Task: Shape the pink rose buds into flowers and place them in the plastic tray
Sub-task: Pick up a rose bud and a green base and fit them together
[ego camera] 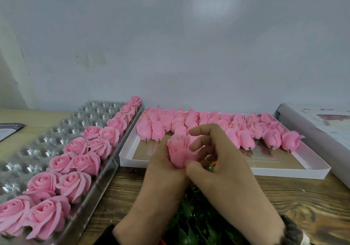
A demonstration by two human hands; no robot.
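A pink rose bud (pixel 179 150) stands upright in the middle of the view, gripped from below by my left hand (pixel 162 176). My right hand (pixel 217 161) pinches an outer petal of that bud with thumb and fingertip, its other fingers curled above. At the left lies the clear plastic tray (pixel 37 146), with several opened pink roses (pixel 75 161) in two rows along its right side. Behind my hands a white shallow box (pixel 284 167) holds several closed pink buds (pixel 236 129).
A green leafy thing (pixel 197 218) lies under my wrists on the wooden table (pixel 303 197). A white box lid (pixel 325 129) sits at the right edge. A dark card (pixel 9 129) lies at the far left. A pale wall rises behind.
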